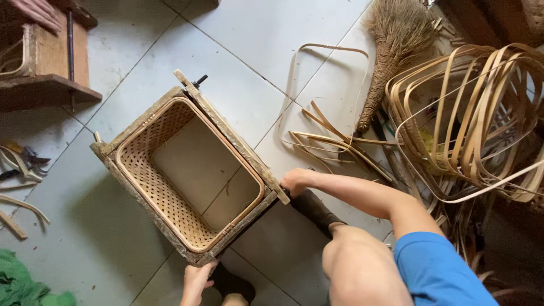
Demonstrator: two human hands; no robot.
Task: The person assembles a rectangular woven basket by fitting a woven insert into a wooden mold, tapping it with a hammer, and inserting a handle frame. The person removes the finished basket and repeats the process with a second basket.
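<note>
Basket [170, 187] woven, likely light and flexible, clamped in stiff wooden frame [232, 139]; right hand [296, 181] grip closed on frame's corner; left hand [195, 281] holds frame's near corner; take by frame.

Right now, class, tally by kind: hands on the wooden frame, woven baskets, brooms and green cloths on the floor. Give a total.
Hands on the wooden frame: 2, the left hand and the right hand
Woven basket: 1
Broom: 1
Green cloth: 1
Total: 5

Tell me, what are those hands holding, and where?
Both grip the wooden frame around the woven basket: right hand at its right corner, left hand at its near corner.
</note>
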